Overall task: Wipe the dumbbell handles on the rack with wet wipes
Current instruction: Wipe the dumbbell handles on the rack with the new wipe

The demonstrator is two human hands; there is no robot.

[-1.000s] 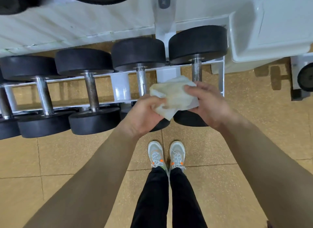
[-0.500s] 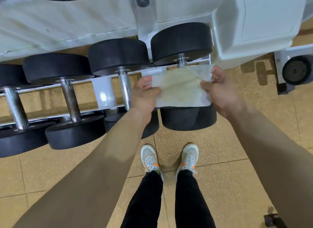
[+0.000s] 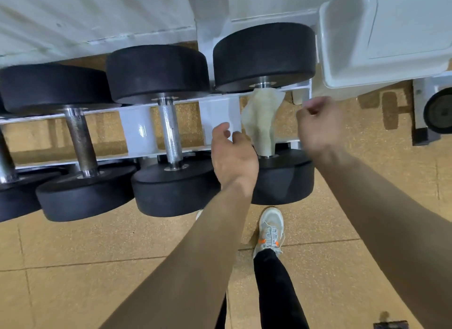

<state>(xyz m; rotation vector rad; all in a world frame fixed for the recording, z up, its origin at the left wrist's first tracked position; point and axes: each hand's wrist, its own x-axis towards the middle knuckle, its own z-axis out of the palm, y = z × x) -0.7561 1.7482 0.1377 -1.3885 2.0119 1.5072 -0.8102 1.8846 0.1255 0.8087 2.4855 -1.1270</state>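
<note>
A yellowish wet wipe (image 3: 261, 118) is draped along the handle of the rightmost dumbbell (image 3: 265, 54) on the white rack (image 3: 137, 130), and it hides the handle. My left hand (image 3: 233, 155) is at the wipe's lower left edge, with its fingers curled against the wipe. My right hand (image 3: 318, 123) is blurred and hangs to the right of the wipe, apart from it, with curled fingers holding nothing. To the left, the bare steel handle (image 3: 170, 133) of the neighbouring dumbbell shows, then a darker handle (image 3: 80, 142).
More black dumbbells (image 3: 83, 194) fill the rack to the left. A white bin (image 3: 381, 35) stands at the back right, with a small wheel (image 3: 440, 113) at the right edge. My shoe (image 3: 270, 230) stands on the tan tiled floor below the rack.
The wipe, held spread between both hands, now lies over the rightmost handle. My right hand has let go and moved right. The view has shifted closer to the rack.
</note>
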